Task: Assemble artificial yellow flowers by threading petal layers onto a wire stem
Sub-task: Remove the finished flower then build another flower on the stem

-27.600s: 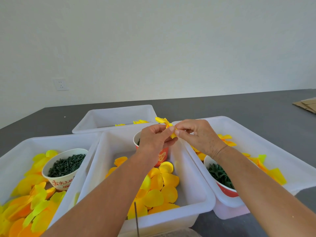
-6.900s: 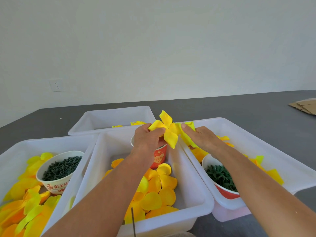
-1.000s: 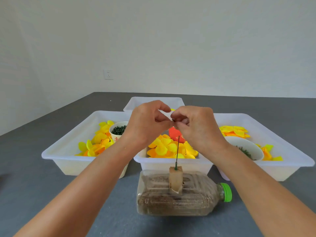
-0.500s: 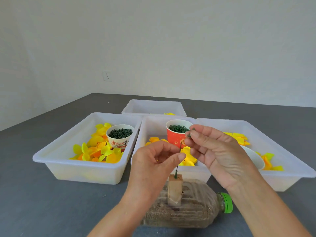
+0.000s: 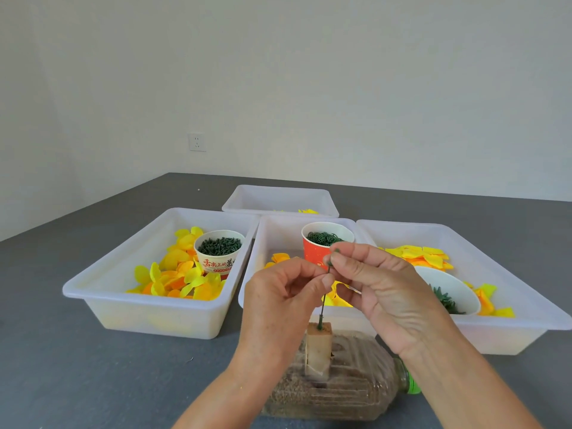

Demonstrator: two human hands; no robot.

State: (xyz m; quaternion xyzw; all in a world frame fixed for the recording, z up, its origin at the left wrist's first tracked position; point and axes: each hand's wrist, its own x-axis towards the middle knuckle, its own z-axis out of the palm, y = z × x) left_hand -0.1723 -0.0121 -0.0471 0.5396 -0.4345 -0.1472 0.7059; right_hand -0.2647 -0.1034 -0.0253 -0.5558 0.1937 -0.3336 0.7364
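Fingertips of both hands meet at the top of a thin wire stem (image 5: 322,308) that stands upright in a small tan block (image 5: 318,351). The left hand (image 5: 278,301) has its thumb and forefinger pinched together on the wire just below its tip, the other fingers curled under the palm. The right hand (image 5: 380,292) pinches a small green ring (image 5: 328,262) at the wire's tip between thumb and forefinger; its remaining fingers lie loosely bent, and a second green piece shows at the forefinger's end. The block sits on a clear plastic bottle (image 5: 340,397) lying on its side, filled with brown grains, its green cap (image 5: 413,387) pointing right.

Behind the hands, a middle white tray (image 5: 278,230) holds a red paper cup (image 5: 315,252) of green rings and some yellow petals (image 5: 280,258). The left tray (image 5: 148,314) holds a heap of yellow and orange petal layers (image 5: 179,280) and a white printed cup (image 5: 219,252) of dark green pieces. The right tray (image 5: 510,332) holds a white bowl (image 5: 448,289) with green pieces and more yellow petals. A fourth tray (image 5: 278,199) stands farther back on the grey table (image 5: 62,366).
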